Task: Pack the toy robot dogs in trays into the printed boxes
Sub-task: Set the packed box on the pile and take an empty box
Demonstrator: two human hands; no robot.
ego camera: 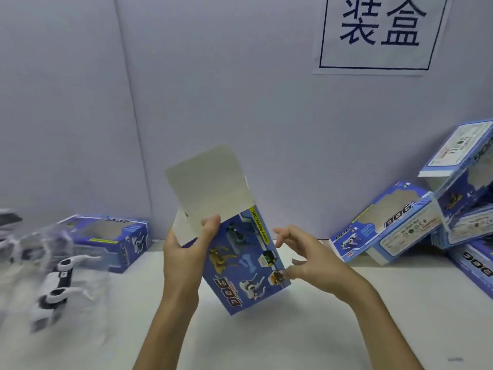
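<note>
My left hand (pixel 184 252) grips a blue printed box (pixel 245 260) near its upper end, thumb on the printed face, holding it tilted above the table. The box's white lid flap (pixel 210 188) stands open, pointing up and away from me. My right hand (pixel 306 255) is beside the box's right edge, fingers spread and relaxed, fingertips at or just touching that edge. A white and black toy robot dog (pixel 60 284) lies in a clear plastic tray (pixel 40 252) at the left, blurred.
A blue windowed box (pixel 117 239) lies behind the tray at the left. Several more printed boxes (pixel 394 225) are piled against the wall at the right. A sign (pixel 378 33) with characters hangs on the grey wall. The white table (pixel 280 343) runs under my arms.
</note>
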